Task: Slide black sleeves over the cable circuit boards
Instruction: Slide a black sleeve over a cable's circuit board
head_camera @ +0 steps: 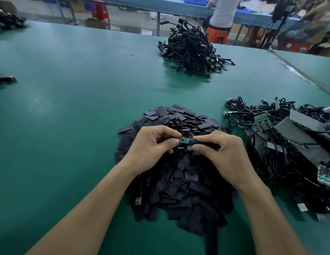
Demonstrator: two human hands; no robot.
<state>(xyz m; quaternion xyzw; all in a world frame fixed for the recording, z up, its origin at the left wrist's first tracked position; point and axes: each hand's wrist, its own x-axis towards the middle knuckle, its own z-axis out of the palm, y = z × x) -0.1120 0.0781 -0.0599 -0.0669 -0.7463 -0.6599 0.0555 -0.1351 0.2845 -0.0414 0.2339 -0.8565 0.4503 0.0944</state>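
Observation:
Above a heap of loose black sleeves [180, 177] my left hand [151, 144] pinches the left end of a small green circuit board [184, 140]. My right hand [221, 150] pinches a black sleeve [201, 143] that sits at the board's right end. Most of the board still shows green between my fingertips. The board's black cable hangs down under my left wrist, and its USB plug [138, 201] lies on the mat beside the heap.
A tangle of bare cables with green boards and grey strips [282, 137] lies at the right. A pile of sleeved cables [191, 50] sits further back on the green mat [68, 107]. More cable piles lie at the far left. People sit at a bench behind.

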